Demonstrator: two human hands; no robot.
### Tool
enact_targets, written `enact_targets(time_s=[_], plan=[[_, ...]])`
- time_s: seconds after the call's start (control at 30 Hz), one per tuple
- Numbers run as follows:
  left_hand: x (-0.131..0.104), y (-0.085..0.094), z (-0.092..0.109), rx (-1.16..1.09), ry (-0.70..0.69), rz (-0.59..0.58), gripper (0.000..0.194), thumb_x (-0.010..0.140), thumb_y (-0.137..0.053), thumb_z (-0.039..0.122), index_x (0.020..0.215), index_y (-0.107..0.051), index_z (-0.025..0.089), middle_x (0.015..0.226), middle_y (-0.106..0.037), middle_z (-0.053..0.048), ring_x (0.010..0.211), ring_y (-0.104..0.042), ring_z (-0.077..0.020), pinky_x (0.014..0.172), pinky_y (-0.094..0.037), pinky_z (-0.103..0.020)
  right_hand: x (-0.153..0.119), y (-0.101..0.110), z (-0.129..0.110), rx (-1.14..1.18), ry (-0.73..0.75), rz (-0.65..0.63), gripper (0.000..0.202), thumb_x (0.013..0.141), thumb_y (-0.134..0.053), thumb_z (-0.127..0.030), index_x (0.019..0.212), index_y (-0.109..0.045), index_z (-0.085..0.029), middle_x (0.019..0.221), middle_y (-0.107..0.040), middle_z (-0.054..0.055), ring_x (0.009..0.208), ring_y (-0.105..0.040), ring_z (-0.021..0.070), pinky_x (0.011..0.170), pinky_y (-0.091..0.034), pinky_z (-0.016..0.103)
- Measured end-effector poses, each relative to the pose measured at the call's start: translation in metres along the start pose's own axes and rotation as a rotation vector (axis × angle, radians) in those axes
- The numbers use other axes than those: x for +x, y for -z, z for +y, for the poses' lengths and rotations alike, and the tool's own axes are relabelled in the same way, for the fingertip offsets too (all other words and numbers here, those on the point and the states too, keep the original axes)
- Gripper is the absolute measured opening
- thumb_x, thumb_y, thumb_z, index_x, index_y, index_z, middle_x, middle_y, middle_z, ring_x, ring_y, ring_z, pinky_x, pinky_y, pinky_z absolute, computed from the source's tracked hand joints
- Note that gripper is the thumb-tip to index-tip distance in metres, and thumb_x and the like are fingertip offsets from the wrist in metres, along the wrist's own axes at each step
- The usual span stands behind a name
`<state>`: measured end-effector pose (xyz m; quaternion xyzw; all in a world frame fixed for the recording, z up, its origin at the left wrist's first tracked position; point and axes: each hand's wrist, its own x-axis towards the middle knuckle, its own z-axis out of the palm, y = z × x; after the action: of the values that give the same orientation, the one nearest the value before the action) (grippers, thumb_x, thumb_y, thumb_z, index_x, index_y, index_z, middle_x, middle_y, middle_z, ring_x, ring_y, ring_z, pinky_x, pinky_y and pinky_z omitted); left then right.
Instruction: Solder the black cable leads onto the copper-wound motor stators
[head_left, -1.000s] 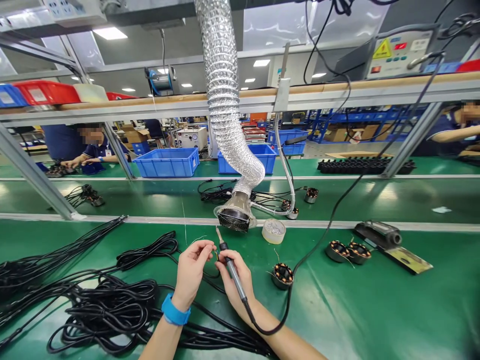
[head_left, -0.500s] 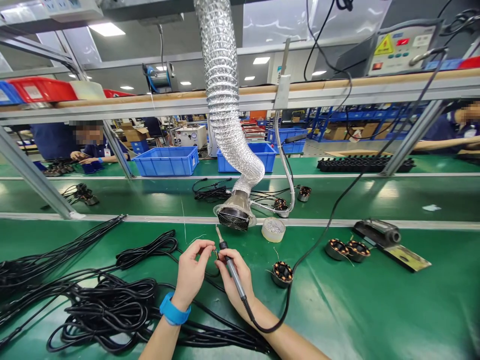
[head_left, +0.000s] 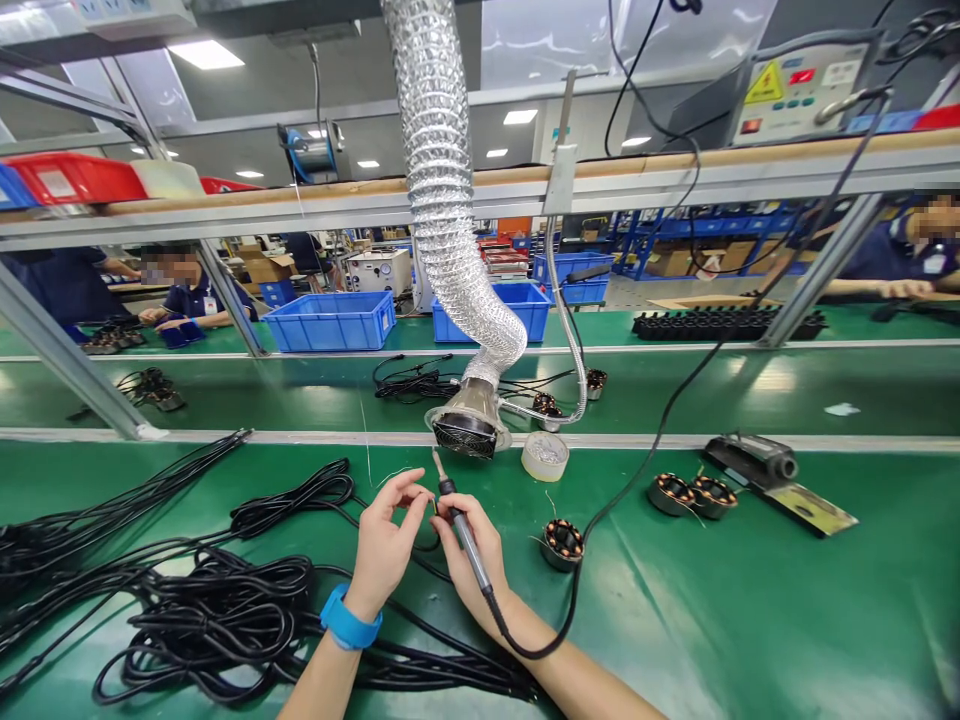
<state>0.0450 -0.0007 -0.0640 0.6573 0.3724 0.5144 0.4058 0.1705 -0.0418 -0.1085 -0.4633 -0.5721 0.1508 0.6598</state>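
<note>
My right hand is closed round a soldering iron, its tip pointing up and away from me. A small yellowish wire end shows at the right fingertips. Close beside it, my left hand, with a blue wristband, has thumb and index finger brought together at the thin wires; the fingertips partly hide them. Just beyond the hands is the black grille of a fume extractor. A copper-wound stator sits right of my right hand, and a round pot stands behind it.
Coiled black cables cover the bench at left. Two more stators and an iron stand lie at right. A foil duct hangs down the middle. Blue bins stand at the back. Co-workers sit across, left and right.
My left index finger has lifted slightly from the thumb; both hands stay almost in place. Cables, stators and a white scrap on the strip beyond the bench have shifted left.
</note>
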Motion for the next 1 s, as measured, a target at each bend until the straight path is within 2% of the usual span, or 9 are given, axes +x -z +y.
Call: enact_targets(time_s=[0.4,0.6,0.73,1.0], plan=[[-0.005,-0.009,-0.006,0.048,-0.037,0.03,0.027,0.087,-0.066,0.034,0.111,-0.064,0.02,0.087,-0.07,-0.003,0.082,-0.066,-0.0162,0.082,-0.053,-0.029,0.002,0.001,-0.002,0.059,-0.05,0.036,0.019,0.088,-0.059,-0.016,0.105,-0.06,-0.024,0.091,-0.063,0.0,0.08,-0.062,0.0142,0.074,-0.053,0.025],[-0.006,-0.011,0.0,-0.063,0.007,0.099,0.033,0.086,-0.068,0.035,0.114,-0.061,0.019,0.088,-0.07,-0.004,0.087,-0.067,-0.0172,0.087,-0.053,-0.031,0.001,-0.002,-0.001,0.161,-0.147,0.051,0.027,0.085,-0.066,-0.019,0.111,-0.059,-0.023,0.097,-0.067,0.003,0.086,-0.067,0.0162,0.078,-0.056,0.027],[-0.006,-0.01,0.004,-0.114,0.019,0.135,0.038,0.086,-0.068,0.038,0.117,-0.06,0.018,0.092,-0.07,-0.005,0.091,-0.067,-0.0177,0.089,-0.053,-0.031,0.002,-0.004,-0.007,0.22,-0.218,0.053,0.024,0.085,-0.066,-0.021,0.108,-0.059,-0.023,0.091,-0.066,0.001,0.082,-0.066,0.0156,0.076,-0.056,0.027],[-0.004,-0.008,-0.005,-0.085,0.016,0.023,0.039,0.088,-0.065,0.037,0.122,-0.058,0.02,0.09,-0.069,-0.003,0.088,-0.066,-0.0163,0.088,-0.051,-0.03,0.003,-0.002,-0.007,0.215,-0.242,0.068,0.021,0.082,-0.066,-0.018,0.101,-0.06,-0.024,0.087,-0.064,-0.001,0.078,-0.063,0.0146,0.074,-0.054,0.025]])
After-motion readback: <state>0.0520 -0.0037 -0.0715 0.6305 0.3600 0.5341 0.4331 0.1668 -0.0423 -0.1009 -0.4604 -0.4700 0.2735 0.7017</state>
